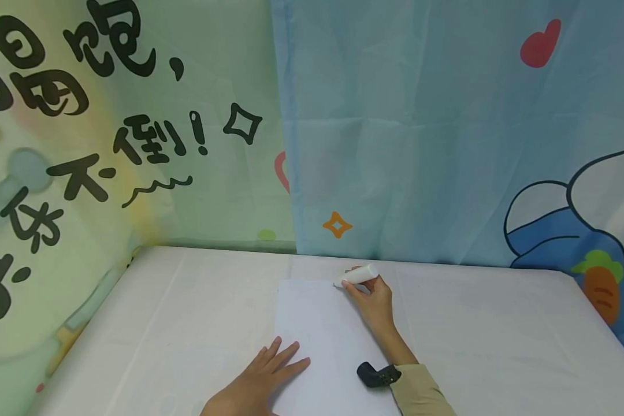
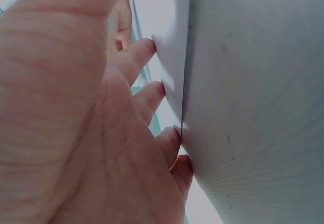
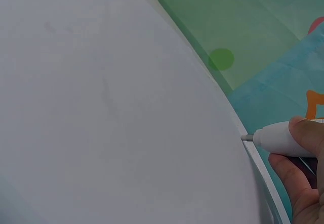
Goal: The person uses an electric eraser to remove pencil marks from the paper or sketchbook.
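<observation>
A white sheet of paper [image 1: 319, 323] lies on the white surface [image 1: 187, 323], and a thick white pen [image 1: 363, 274] is tilted over its far edge, its narrow grey tip pointing left. The right hand [image 1: 377, 303] pinches the pen's barrel between thumb and fingers. The left hand [image 1: 265, 375] lies with its fingers spread wide at the sheet's left edge, grasping nothing. The step in hand looks like starting a mark near the top while the other hand steadies the paper; the next move probably calls for light, controlled contact of the tip and a still sheet.

Whether the tip touches the paper cannot be told, nor whether this is a marker or a correction pen. The sheet's near end is cut off by the frame, and the right forearm covers part of its right edge. Any pale marks would be hard to make out.
</observation>
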The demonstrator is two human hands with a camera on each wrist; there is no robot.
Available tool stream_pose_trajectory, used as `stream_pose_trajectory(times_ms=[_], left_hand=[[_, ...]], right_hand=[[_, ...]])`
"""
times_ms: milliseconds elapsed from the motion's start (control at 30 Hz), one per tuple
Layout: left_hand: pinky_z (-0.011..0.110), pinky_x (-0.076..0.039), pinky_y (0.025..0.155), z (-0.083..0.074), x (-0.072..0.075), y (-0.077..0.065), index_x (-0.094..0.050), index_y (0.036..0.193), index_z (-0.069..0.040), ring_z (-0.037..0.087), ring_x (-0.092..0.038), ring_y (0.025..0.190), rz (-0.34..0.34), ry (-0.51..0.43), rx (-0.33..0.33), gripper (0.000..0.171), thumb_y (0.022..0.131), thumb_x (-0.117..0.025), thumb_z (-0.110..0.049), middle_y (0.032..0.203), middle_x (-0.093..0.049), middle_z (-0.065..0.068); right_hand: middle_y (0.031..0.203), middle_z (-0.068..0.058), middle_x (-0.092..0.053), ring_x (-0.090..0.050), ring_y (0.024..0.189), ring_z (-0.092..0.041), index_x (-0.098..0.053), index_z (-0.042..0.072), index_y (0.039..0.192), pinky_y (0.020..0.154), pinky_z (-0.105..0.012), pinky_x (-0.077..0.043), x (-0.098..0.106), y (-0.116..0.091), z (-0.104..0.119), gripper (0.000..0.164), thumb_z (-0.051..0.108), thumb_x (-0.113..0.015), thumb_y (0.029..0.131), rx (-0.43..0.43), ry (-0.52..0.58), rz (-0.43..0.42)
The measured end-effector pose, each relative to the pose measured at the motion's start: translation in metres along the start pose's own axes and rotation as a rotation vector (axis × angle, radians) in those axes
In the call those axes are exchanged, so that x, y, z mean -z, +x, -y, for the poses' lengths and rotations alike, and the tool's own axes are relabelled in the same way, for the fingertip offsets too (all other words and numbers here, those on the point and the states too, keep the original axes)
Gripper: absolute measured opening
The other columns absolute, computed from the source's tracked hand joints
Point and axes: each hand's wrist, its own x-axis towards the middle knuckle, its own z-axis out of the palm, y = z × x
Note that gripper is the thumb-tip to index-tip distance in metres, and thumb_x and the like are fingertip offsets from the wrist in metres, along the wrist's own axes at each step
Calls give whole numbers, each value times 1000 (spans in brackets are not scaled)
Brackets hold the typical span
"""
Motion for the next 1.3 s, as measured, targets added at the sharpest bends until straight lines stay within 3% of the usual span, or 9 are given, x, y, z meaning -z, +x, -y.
stream_pose_trajectory(times_ms=[300, 567, 833, 1300], left_hand=[[56, -29, 111, 0, 0, 0, -35, 152, -22, 43, -24, 144, 3, 2, 3, 93, 76, -74, -60, 159, -29, 8], [57, -29, 111, 1, -1, 1, -35, 152, -22, 43, -23, 144, 12, -3, 7, 94, 76, -73, -60, 159, -28, 8], [57, -29, 111, 0, -1, 2, -35, 152, -23, 42, -23, 144, 19, -16, 23, 93, 76, -74, -59, 160, -28, 7], [58, -25, 113, 0, 0, 4, -33, 153, -25, 41, -19, 146, 49, -44, 57, 95, 75, -76, -56, 161, -25, 6]], right_hand=[[114, -23, -66, -58, 91, 3, -59, -7, 116, 77, -12, -51, -1, 0, 0, 40, -4, -76, 80, -3, -8, -3], [113, -22, -67, -61, 97, -12, -60, -7, 115, 78, -12, -50, -1, 1, -1, 40, -2, -77, 80, 15, -43, -12], [113, -22, -66, -58, 92, 3, -60, -7, 115, 78, -11, -50, -1, -1, -1, 39, -3, -77, 80, 12, -23, -4], [114, -23, -66, -58, 92, 4, -59, -8, 115, 78, -12, -50, -2, 0, 0, 40, -5, -76, 80, 8, 3, 5]])
